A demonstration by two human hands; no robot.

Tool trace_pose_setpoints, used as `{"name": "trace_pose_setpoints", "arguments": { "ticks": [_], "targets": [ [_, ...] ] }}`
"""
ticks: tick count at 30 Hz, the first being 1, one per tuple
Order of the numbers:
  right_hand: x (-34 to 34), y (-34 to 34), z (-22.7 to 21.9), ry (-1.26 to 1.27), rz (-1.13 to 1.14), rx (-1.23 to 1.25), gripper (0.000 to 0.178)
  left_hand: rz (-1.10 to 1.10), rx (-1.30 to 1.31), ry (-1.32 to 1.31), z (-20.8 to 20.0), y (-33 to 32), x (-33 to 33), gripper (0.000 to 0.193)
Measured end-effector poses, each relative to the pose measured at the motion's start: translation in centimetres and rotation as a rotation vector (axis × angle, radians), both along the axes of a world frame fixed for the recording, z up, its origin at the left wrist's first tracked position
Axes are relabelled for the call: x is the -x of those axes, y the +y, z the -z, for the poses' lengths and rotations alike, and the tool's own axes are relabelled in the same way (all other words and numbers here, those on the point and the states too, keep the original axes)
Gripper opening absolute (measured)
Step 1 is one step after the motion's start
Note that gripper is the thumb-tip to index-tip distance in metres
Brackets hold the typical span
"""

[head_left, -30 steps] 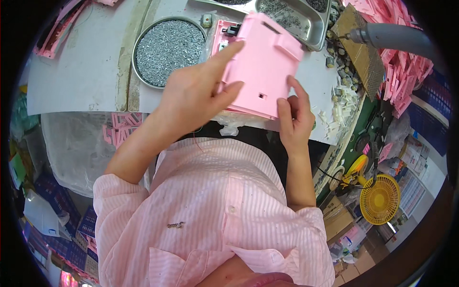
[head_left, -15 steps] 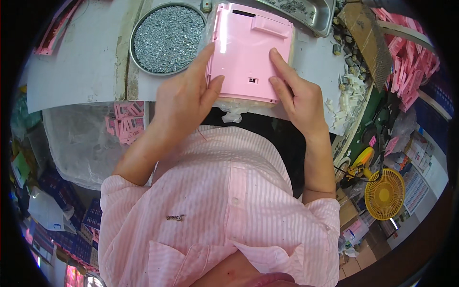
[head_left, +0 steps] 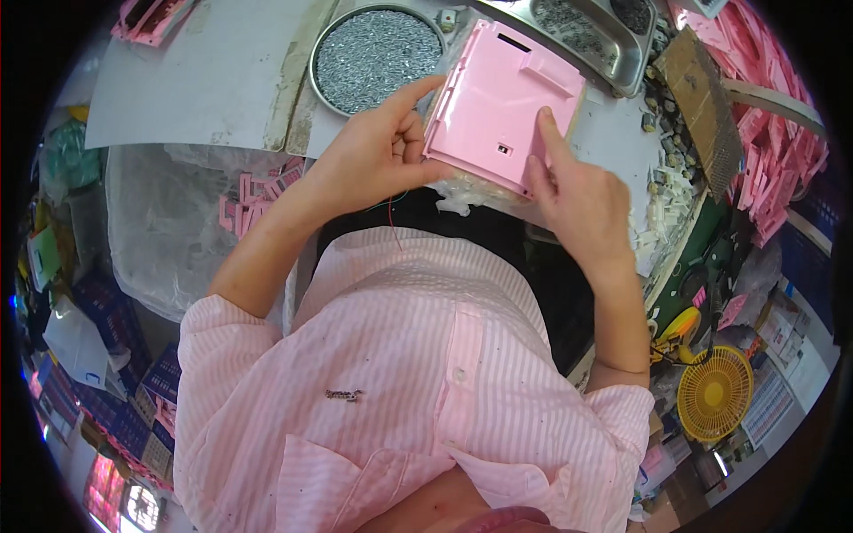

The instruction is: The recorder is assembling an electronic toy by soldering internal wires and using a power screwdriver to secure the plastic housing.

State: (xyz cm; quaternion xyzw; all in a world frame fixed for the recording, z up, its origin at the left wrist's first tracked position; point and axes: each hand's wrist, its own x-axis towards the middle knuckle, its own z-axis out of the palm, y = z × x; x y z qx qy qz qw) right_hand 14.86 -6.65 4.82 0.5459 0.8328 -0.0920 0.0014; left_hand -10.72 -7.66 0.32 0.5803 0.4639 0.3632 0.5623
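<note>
A flat pink plastic housing lies tilted on a padded, plastic-wrapped block at the table's front edge. It has a raised ledge, a long slot and a small switch opening. My left hand grips its left side, index finger stretched along the edge and thumb at the lower left corner, the other fingers curled. With index finger and thumb, my right hand grips the lower right side; its remaining fingers are partly hidden. Thin red and green wires hang below my left hand.
A round metal pan of screws stands behind my left hand. At the back right is a steel tray with small parts. White plastic pieces, small motors and a heap of pink parts lie right. A yellow fan stands lower right.
The view has shifted, so the table and housing appear further right and the housing more tilted. My left hand's fingers have curled more, and its thumb has moved to the lower corner.
</note>
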Motion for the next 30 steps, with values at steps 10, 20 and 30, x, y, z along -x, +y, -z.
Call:
{"name": "trace_pose_setpoints", "arguments": {
  "ticks": [10,20,30],
  "targets": [
    [5.0,3.0,3.6,0.582,-0.439,-0.147,0.060,-0.228,-0.318,0.197,3.4,-3.3,-0.8,0.034],
    [4.9,3.5,2.0,0.411,-0.566,-0.062,0.056,-0.245,-0.602,0.782,-0.3,3.9,4.5,0.020],
    [-10.0,15.1,-7.8,1.615,0.048,-0.092,0.048,-0.126,-0.742,0.718,0.8,7.3,3.5,0.009]
  ]
}}
